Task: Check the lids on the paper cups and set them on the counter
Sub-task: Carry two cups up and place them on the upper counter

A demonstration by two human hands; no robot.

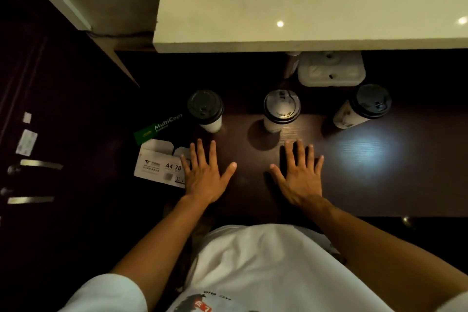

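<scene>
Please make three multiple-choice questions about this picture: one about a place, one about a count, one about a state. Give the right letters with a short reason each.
1. Where do the paper cups stand?
A. on the dark lower surface
B. on the white counter
C. on the paper box

2. How many lidded cups show?
A. two
B. three
C. five

3. How are the hands?
A. both flat and spread, holding nothing
B. each grips a cup
C. one lifts a lid

Answers:
1 A: the left cup, middle cup and right cup stand on the dark surface, below the white counter.
2 B: three black lids show.
3 A: the left hand and right hand lie with straight fingers, apart from the cups.
</scene>
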